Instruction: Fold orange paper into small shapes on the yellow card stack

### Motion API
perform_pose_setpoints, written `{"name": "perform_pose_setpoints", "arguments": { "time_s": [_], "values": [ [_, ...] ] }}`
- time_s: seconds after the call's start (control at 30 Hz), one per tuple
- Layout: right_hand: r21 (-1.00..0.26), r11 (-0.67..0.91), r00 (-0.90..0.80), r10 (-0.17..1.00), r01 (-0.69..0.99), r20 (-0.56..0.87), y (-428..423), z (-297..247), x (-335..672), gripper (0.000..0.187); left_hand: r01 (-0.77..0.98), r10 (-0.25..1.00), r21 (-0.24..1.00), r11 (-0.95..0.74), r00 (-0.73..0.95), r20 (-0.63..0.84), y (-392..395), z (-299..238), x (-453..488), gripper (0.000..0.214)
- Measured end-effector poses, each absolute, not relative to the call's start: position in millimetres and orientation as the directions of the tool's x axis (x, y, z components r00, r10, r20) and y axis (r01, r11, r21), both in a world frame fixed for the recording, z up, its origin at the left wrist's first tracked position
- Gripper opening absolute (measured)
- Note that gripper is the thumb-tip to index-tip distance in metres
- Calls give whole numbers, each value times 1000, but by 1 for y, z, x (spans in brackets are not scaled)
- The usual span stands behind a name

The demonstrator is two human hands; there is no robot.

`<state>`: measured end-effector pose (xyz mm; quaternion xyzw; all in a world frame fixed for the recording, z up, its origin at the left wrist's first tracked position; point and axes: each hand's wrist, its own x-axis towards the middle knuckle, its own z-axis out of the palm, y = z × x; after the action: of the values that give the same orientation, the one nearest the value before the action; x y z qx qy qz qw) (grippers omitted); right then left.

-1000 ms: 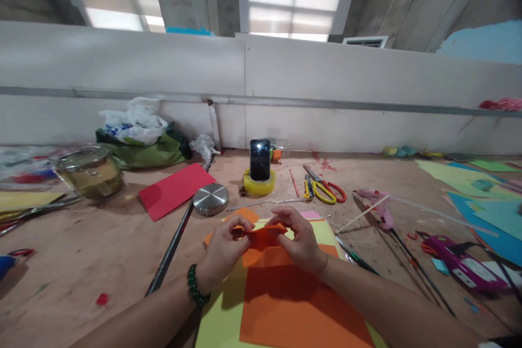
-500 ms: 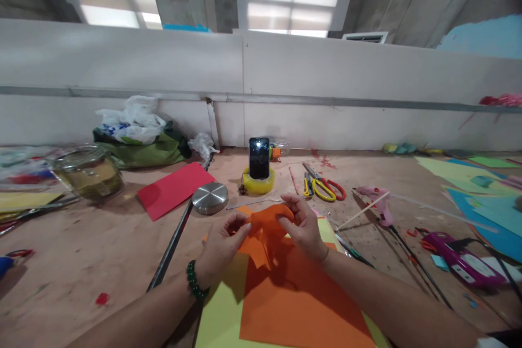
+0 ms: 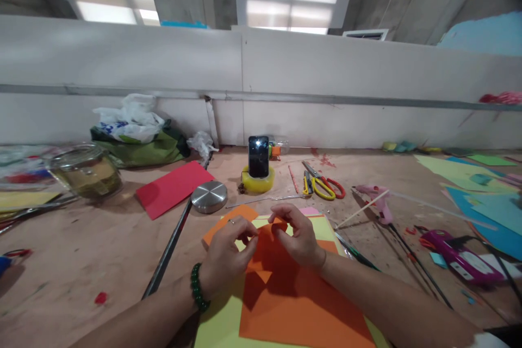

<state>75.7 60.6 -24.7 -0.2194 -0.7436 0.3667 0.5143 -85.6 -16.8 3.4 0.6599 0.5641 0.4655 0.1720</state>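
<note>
Between both hands, a small cut piece of orange craft sheet [image 3: 267,244] is held above the stack, partly hidden by my fingers. My left hand [image 3: 230,250], with a green bead bracelet on its wrist, pinches the left edge. On the right edge, my right hand [image 3: 299,236] is closed with thumb and fingers curled over the top. Below lies a larger orange sheet [image 3: 302,310], shaded by my hands, on top of yellow sheets [image 3: 222,310]. A rounded orange piece [image 3: 240,212] lies behind my left hand.
A phone [image 3: 258,156] stands in a yellow tape roll [image 3: 258,182]. Nearby are a round metal lid [image 3: 209,197], a red sheet [image 3: 173,190] and scissors [image 3: 324,187]. To the right lie a pink glue gun [image 3: 379,204] and a purple tool [image 3: 460,258]; a glass jar [image 3: 87,174] stands left.
Both hands have lowered slightly toward me with the orange piece, which has turned and shows less between them. The rounded orange piece behind my left hand is now more visible.
</note>
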Motion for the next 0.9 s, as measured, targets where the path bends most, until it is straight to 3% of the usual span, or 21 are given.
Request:
{"name": "perform_pose_setpoints", "arguments": {
  "time_s": [0.17, 0.53, 0.8, 0.9],
  "values": [
    [-744, 667, -431, 660, -41, 615, 58, -24, 77, 24, 547, 903, 770, -329, -56, 425, -19, 1, -83, 7],
    [-820, 571, -514, 694, -33, 504, 58, -25, 75, 21, 377, 986, 912, -163, 21, 168, -12, -1, -86, 19],
    [-807, 578, -475, 681, -120, 558, 58, -22, 78, 20, 317, 998, 948, -12, 58, -7, -12, -4, -86, 12],
    [-799, 592, -515, 655, -104, 553, 59, -22, 79, 35, 324, 998, 946, -6, 63, -15, -12, -3, -85, 7]
  ]
}}
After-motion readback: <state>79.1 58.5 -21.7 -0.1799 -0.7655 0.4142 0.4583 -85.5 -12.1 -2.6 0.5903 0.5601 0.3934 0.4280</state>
